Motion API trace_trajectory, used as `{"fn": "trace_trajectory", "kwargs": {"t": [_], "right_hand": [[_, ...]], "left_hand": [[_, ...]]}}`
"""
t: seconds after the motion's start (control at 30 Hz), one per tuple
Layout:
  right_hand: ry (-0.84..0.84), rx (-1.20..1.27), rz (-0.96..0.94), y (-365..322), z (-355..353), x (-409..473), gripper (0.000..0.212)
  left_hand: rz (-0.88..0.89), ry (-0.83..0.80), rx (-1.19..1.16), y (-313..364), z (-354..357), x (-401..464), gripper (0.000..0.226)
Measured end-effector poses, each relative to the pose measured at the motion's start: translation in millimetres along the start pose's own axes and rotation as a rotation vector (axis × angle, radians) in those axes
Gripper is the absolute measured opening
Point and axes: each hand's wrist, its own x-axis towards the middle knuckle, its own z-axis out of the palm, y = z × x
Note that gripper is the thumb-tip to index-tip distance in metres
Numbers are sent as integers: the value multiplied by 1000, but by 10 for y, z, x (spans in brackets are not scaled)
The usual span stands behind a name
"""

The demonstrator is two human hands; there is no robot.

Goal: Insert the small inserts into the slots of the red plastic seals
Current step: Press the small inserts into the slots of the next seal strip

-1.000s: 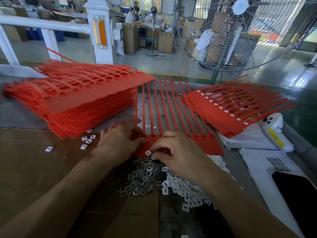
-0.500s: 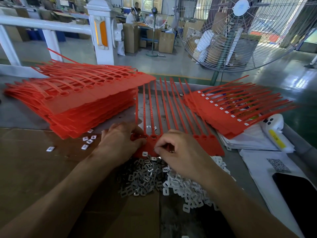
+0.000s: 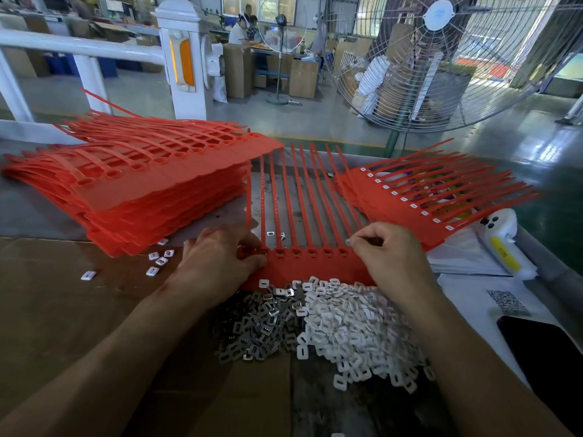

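A red strip of joined plastic seals lies flat in front of me, its tails pointing away. My left hand grips the strip's left end, thumb on top. My right hand pinches a small insert at the strip's right end, over a slot. Just below the strip lie a heap of metal inserts and a heap of white plastic inserts. Several slots in the strip show dark openings.
A tall stack of red seal strips sits at the left. At the right lies another stack with white inserts fitted. Loose inserts dot the cardboard. A white device, papers and a dark phone lie at the right.
My right hand has moved from the strip's left-middle slots to its right end, still pinching. My left hand stays on the left end.
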Motion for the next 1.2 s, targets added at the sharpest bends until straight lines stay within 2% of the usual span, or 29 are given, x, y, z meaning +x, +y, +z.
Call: {"fn": "trace_trajectory", "kwargs": {"t": [0.17,0.77,0.97,1.2], "right_hand": [[17,-162,63,156,-70,88,15],[-13,-201,98,165,18,120,14],[13,-186,106,175,18,140,7],[-8,-163,45,200,-25,112,19]], "left_hand": [[2,-8,-4,2,1,-4,19],[14,1,10,5,-1,-2,11],[12,-5,4,-4,3,-2,13],[25,28,25,-18,21,15,17]]}}
